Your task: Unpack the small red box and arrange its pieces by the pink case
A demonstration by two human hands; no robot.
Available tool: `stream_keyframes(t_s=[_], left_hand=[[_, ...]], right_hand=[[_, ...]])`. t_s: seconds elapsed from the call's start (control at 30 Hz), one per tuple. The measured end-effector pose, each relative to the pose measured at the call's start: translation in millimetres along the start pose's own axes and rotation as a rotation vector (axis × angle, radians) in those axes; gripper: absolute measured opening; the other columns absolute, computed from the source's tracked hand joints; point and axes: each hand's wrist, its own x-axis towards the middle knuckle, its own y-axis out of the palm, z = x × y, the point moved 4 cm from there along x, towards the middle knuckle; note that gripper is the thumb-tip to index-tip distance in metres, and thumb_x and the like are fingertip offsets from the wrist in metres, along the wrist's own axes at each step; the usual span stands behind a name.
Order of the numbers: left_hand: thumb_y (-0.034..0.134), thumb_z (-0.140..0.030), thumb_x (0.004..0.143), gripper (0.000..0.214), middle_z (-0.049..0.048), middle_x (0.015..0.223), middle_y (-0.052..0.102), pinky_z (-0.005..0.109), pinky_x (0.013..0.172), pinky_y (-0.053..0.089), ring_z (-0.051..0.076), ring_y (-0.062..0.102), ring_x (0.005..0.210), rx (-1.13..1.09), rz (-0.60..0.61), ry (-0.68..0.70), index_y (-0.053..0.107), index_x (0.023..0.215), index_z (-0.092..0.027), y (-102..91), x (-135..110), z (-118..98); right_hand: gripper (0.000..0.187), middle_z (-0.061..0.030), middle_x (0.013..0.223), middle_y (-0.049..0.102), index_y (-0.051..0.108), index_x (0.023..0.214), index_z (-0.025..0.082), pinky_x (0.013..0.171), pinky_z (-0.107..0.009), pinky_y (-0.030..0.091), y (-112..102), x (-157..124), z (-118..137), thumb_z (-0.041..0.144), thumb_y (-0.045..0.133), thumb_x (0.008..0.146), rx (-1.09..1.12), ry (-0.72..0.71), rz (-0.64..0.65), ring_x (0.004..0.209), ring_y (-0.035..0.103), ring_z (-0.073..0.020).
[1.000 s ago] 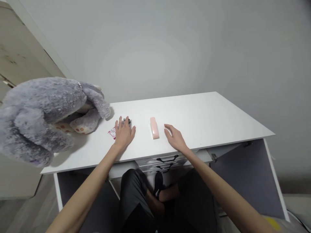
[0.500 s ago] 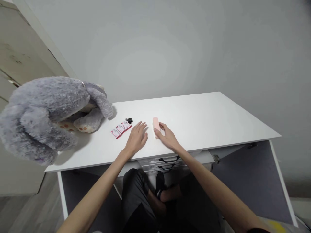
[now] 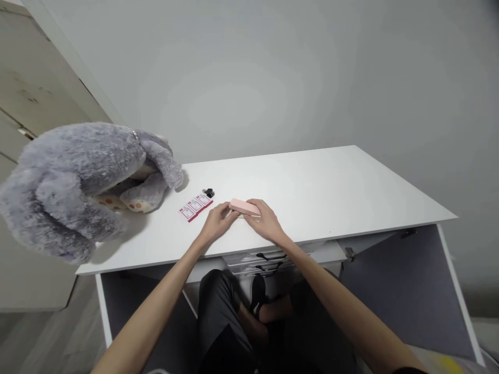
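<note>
A small pink oblong case (image 3: 245, 206) with a pale underside lies sideways between my hands, just above the white desktop. My right hand (image 3: 265, 221) grips its right end, thumb in front and fingers behind. At the other end, my left hand (image 3: 218, 221) is closed, fingertips and thumb against the case's left tip. Whether the case is a container or a solid tool, I cannot tell. To the left of my left hand lies a strip of red-and-white printed cards (image 3: 195, 207). A small black clip-like object (image 3: 209, 192) sits at the strip's upper end.
A large grey plush toy (image 3: 81, 166) slumps over the left end of the white desk (image 3: 312, 192). Behind the desk rises a grey wall (image 3: 249, 78). Below the front edge are drawers with black handles (image 3: 271, 256), above my legs.
The pink case has turned from pointing away from me to lying sideways, its far end swinging left. My left hand has gone from open on the desk to closed at the case's left end.
</note>
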Motion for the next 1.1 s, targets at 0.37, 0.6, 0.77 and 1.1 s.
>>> stream_keyframes(t_s=[0.37,0.6,0.77,1.1], left_hand=[[0.073,-0.056,0.095,0.036,0.0044,0.088,0.075,0.032,0.072,0.046,0.02,0.061,0.079,0.026,-0.03,0.0,0.081,0.099,-0.021,10.3,-6.7,-11.9],[0.076,-0.054,0.093,0.033,0.0059,0.093,0.079,0.035,0.077,0.049,0.022,0.064,0.083,0.051,-0.068,-0.005,0.082,0.098,-0.022,16.8,-10.1,-12.8],[0.081,-0.054,0.089,0.031,0.0079,0.101,0.081,0.041,0.084,0.057,0.027,0.072,0.095,-0.01,-0.107,-0.017,0.083,0.101,-0.025,25.8,-11.9,-13.9],[0.084,-0.05,0.088,0.028,0.0071,0.107,0.08,0.045,0.093,0.058,0.029,0.072,0.105,0.001,-0.083,-0.002,0.08,0.101,-0.026,39.1,-14.0,-26.8]], right_hand=[[0.036,-0.0081,0.117,0.074,0.069,0.115,0.024,0.097,-0.042,0.055,-5.8,-1.3,-4.0,0.056,0.069,0.099,0.132,0.044,0.01,0.111,0.07,-0.0285],[0.041,-0.0072,0.118,0.074,0.066,0.119,0.024,0.097,-0.039,0.056,-12.1,-1.9,2.7,0.061,0.063,0.101,0.232,0.074,0.05,0.111,0.07,-0.0265],[0.044,-0.0058,0.116,0.073,0.064,0.12,0.024,0.097,-0.039,0.056,-16.1,-0.9,3.3,0.064,0.06,0.102,0.285,0.089,0.064,0.108,0.069,-0.0251],[0.052,-0.0059,0.116,0.07,0.06,0.127,0.026,0.101,-0.04,0.056,-19.3,1.7,-0.9,0.071,0.057,0.101,0.382,0.1,0.075,0.109,0.069,-0.0249]])
